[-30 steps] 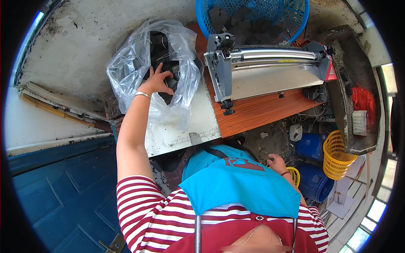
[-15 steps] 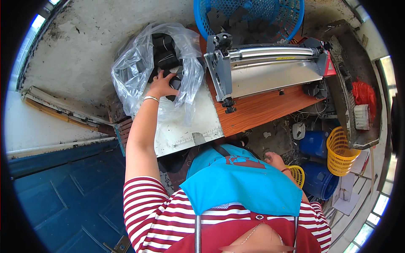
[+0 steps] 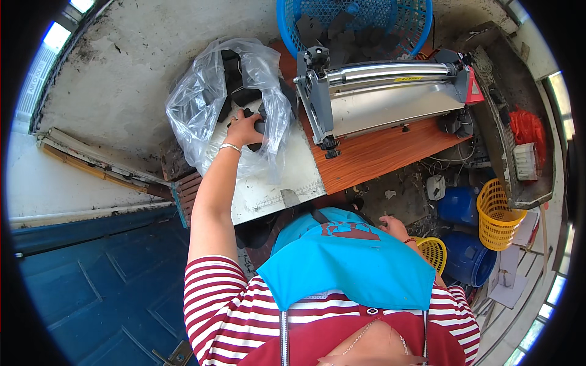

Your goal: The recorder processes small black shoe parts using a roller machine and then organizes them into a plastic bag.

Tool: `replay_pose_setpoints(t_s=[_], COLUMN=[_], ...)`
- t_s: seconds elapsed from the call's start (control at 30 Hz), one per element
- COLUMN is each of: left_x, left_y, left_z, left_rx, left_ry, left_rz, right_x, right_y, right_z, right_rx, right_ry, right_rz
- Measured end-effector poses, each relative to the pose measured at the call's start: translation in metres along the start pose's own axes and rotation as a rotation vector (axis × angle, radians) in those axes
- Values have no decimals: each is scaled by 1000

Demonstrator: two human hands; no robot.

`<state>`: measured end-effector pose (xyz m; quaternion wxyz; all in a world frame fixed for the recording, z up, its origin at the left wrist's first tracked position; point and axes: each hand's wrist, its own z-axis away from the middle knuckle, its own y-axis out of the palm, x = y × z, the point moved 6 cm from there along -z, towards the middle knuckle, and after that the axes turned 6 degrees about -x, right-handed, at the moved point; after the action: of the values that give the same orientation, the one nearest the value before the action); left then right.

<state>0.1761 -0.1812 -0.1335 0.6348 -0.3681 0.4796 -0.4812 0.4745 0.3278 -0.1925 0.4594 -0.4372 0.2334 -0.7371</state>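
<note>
Clear bag [image 3: 198, 100]: dark pieces [image 3: 246, 96], left hand [image 3: 243, 130] at opening.

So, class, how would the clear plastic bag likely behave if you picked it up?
The clear plastic bag is likely floppy: its film crumples into loose folds. That see-through film looks thin, so probably light, though the dark pieces in its opening may add weight.
</note>
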Motion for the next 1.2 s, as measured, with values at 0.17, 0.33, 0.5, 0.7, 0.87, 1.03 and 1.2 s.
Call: replay_pose_setpoints(t_s=[0.17,0.33,0.5,0.7,0.87,1.03,1.2], left_x=[33,68,36,-88,-110,-115,-84], left_y=[-13,-32,-64,-71,-36,-32,-24], left_z=[23,57,100,178,194,220,230], left_rx=[-266,-423,-493,-50,-1,69,51], left_ry=[-92,-137,-170,249,343,190,25], left_rz=[187,713,1067,1637,1387,1588,2034], right_x=[-8,16,121,277,319,321,358], right_y=[-1,-27,-68,-92,-91,-86,-95], right_z=[3,-5,-25,-39,-38,-38,-72], right_rx=[-46,-141,-209,94,373,525,202], right_ry=[16,-20,-287,-640,-673,-643,-829], right_rz=[-64,-143,-448,-811,-1124,-889,-605])
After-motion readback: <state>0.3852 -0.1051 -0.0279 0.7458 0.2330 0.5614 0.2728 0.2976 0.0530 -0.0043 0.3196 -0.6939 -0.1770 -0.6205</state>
